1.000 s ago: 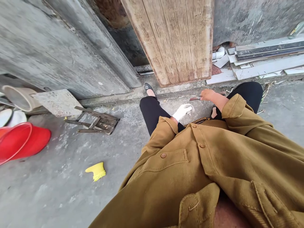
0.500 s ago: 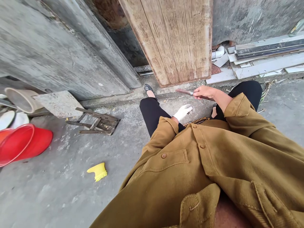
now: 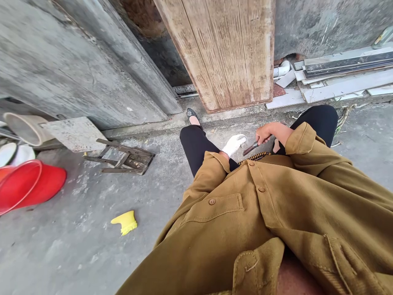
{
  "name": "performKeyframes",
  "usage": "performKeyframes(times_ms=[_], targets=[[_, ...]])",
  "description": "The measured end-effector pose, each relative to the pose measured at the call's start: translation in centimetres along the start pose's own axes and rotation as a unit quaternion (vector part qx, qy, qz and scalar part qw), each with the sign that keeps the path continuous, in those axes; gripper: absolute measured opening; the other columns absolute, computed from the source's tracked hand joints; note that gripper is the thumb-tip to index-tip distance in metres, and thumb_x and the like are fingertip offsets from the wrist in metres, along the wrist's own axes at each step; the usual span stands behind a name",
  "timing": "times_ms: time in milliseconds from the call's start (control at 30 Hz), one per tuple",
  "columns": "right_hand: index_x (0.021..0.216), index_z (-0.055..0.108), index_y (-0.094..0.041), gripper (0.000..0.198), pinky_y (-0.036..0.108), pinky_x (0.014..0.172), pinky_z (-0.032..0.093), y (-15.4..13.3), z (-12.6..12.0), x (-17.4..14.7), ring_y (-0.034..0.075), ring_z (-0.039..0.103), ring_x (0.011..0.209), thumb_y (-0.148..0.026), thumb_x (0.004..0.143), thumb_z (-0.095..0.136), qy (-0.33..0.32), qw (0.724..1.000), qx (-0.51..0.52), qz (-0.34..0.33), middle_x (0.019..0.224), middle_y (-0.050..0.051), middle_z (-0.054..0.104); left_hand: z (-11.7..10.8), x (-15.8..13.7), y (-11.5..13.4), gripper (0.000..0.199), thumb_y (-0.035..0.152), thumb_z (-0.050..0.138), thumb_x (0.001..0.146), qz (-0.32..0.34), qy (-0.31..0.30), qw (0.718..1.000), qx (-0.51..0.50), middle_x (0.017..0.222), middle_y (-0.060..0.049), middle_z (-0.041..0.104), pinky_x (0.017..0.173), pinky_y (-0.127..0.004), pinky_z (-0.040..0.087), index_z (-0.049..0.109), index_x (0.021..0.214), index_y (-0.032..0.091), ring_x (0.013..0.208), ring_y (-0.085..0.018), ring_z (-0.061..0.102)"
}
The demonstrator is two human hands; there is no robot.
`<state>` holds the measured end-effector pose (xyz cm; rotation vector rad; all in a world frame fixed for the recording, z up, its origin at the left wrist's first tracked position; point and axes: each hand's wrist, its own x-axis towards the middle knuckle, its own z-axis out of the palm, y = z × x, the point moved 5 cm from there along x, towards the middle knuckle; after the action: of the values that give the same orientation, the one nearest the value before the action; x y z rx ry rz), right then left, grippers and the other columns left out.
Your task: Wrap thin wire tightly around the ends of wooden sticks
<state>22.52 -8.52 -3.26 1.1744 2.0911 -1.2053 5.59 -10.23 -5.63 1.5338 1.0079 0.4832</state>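
Between my knees, my right hand (image 3: 263, 133) is closed round the handle of a knife (image 3: 250, 148) with a dark, rusty-looking blade. The blade points down and left, towards my lap. My left hand (image 3: 233, 144), in a white glove, is just left of the blade and apart from my right hand. Its fingers are curled together, and I cannot make out what they hold, if anything. Below both hands lies something with black and yellow stripes (image 3: 259, 156), mostly hidden by my shirt.
A wooden door panel (image 3: 230, 53) leans ahead. Stacked boards (image 3: 340, 82) lie along the wall at right. To the left are an overturned wooden stool (image 3: 129, 159), a red bucket (image 3: 46, 184), a pale bucket (image 3: 23, 129) and a yellow boot-shaped piece (image 3: 125, 222) on the concrete floor.
My right hand has moved down and slightly right. The knife has swung from pointing left to pointing down-left, closer to my lap. My left hand has hardly moved.
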Motion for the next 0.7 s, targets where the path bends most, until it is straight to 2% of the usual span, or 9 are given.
performKeyframes(times_ms=[100, 200, 267, 333, 400, 467, 533, 633, 700], targets=[[0.076, 0.073, -0.014, 0.025, 0.024, 0.067, 0.047, -0.8, -0.5, -1.6, 0.011, 0.058, 0.063, -0.036, 0.084, 0.08, -0.046, 0.99, 0.114, -0.074, 0.069, 0.001, 0.067, -0.3, 0.3, -0.4, 0.049, 0.062, 0.073, 0.094, -0.008, 0.012, 1.0, -0.023, 0.093, -0.015, 0.074, 0.084, -0.046, 0.046, 0.072, 0.11, 0.016, 0.096, -0.03, 0.061], [0.076, 0.07, -0.014, 0.025, 0.022, 0.063, 0.045, -0.9, -3.4, -3.2, 0.009, 0.055, 0.063, -0.035, 0.089, 0.076, 0.103, 0.939, 0.288, -0.154, 0.07, 0.001, 0.065, 0.0, 0.5, -0.9, 0.047, 0.065, 0.069, 0.095, -0.005, 0.005, 0.999, -0.039, 0.096, -0.015, 0.074, 0.083, -0.046, 0.048, 0.072, 0.104, 0.018, 0.092, -0.027, 0.062], [0.08, 0.067, -0.015, 0.025, 0.021, 0.06, 0.044, 0.0, -5.5, -4.2, 0.009, 0.052, 0.062, -0.035, 0.091, 0.076, 0.24, 0.856, 0.42, -0.183, 0.071, 0.0, 0.062, 0.6, 0.5, -1.0, 0.048, 0.067, 0.068, 0.095, -0.005, -0.02, 0.999, -0.037, 0.093, -0.016, 0.074, 0.082, -0.046, 0.048, 0.072, 0.097, 0.019, 0.088, -0.026, 0.062], [0.089, 0.064, -0.015, 0.023, 0.021, 0.059, 0.044, 1.3, -7.0, -5.2, 0.008, 0.049, 0.061, -0.036, 0.095, 0.072, 0.35, 0.748, 0.525, -0.205, 0.075, -0.001, 0.059, 1.2, 0.4, -1.1, 0.05, 0.069, 0.067, 0.094, -0.012, -0.055, 0.998, -0.028, 0.084, -0.015, 0.072, 0.08, -0.045, 0.048, 0.072, 0.092, 0.019, 0.085, -0.026, 0.062], [0.094, 0.062, -0.016, 0.018, 0.02, 0.059, 0.043, 2.8, -7.7, -5.7, 0.007, 0.048, 0.06, -0.032, 0.1, 0.064, 0.427, 0.69, 0.556, -0.179, 0.077, -0.001, 0.057, 1.7, 0.2, -1.1, 0.051, 0.071, 0.066, 0.094, -0.021, -0.082, 0.996, -0.024, 0.076, -0.013, 0.069, 0.078, -0.046, 0.048, 0.072, 0.093, 0.02, 0.084, -0.027, 0.062], [0.093, 0.062, -0.015, 0.015, 0.021, 0.058, 0.043, 4.4, -7.8, -5.7, 0.009, 0.049, 0.06, -0.025, 0.103, 0.057, 0.481, 0.712, 0.507, -0.07, 0.077, 0.0, 0.057, 1.9, -0.1, -1.0, 0.053, 0.073, 0.065, 0.094, -0.026, -0.098, 0.995, -0.024, 0.073, -0.013, 0.068, 0.076, -0.046, 0.048, 0.073, 0.096, 0.02, 0.083, -0.028, 0.062], [0.092, 0.065, -0.014, 0.016, 0.024, 0.064, 0.046, 5.8, -7.6, -5.4, 0.012, 0.056, 0.067, -0.023, 0.102, 0.057, 0.498, 0.776, 0.379, 0.077, 0.079, 0.004, 0.062, 1.8, -0.4, -0.9, 0.056, 0.074, 0.064, 0.093, -0.028, -0.104, 0.994, -0.025, 0.073, -0.014, 0.067, 0.074, -0.047, 0.047, 0.074, 0.097, 0.019, 0.082, -0.028, 0.062], [0.101, 0.073, -0.01, 0.02, 0.032, 0.082, 0.051, 6.5, -7.1, -4.3, 0.024, 0.067, 0.094, -0.026, 0.101, 0.061, 0.433, 0.864, 0.133, 0.221, 0.098, 0.016, 0.071, 0.8, -0.6, -0.4, 0.06, 0.077, 0.06, 0.094, -0.011, -0.062, 0.997, -0.033, 0.073, -0.014, 0.065, 0.071, -0.046, 0.046, 0.074, 0.1, 0.019, 0.08, -0.027, 0.061], [0.101, 0.076, -0.008, 0.02, 0.038, 0.087, 0.052, 5.9, -6.3, -3.1, 0.03, 0.068, 0.102, -0.024, 0.097, 0.065, 0.355, 0.908, 0.037, 0.221, 0.105, 0.022, 0.072, -0.3, -0.7, 0.3, 0.064, 0.08, 0.055, 0.095, 0.015, -0.004, 0.998, -0.052, 0.072, -0.013, 0.065, 0.07, -0.045, 0.045, 0.072, 0.102, 0.018, 0.079, -0.025, 0.059]])
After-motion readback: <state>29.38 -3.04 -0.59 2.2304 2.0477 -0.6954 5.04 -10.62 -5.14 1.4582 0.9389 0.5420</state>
